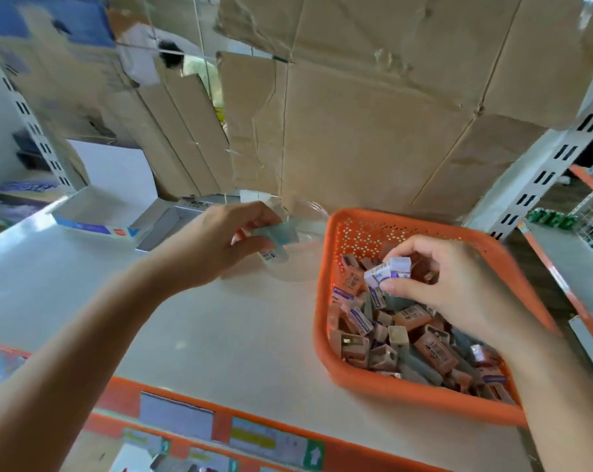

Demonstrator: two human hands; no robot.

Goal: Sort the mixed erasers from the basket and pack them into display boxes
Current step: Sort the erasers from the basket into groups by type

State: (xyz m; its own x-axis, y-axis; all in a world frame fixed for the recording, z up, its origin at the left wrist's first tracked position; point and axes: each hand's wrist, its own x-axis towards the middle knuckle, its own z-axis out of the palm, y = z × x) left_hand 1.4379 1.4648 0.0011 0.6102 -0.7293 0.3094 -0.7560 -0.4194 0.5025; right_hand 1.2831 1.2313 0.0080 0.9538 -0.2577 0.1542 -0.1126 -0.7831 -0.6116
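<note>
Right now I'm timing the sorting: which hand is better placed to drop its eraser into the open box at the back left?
Probably the left hand: it holds an eraser left of the basket, nearer the open box. The right hand pinches a white eraser over the basket, farther off.

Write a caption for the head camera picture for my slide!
Sorting time: the right hand pinches sleeved erasers over the orange basket while the left hand holds a pale eraser.

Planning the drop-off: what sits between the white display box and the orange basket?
Head view: a clear plastic tub sits there, the left hand holding an eraser by it.
</note>
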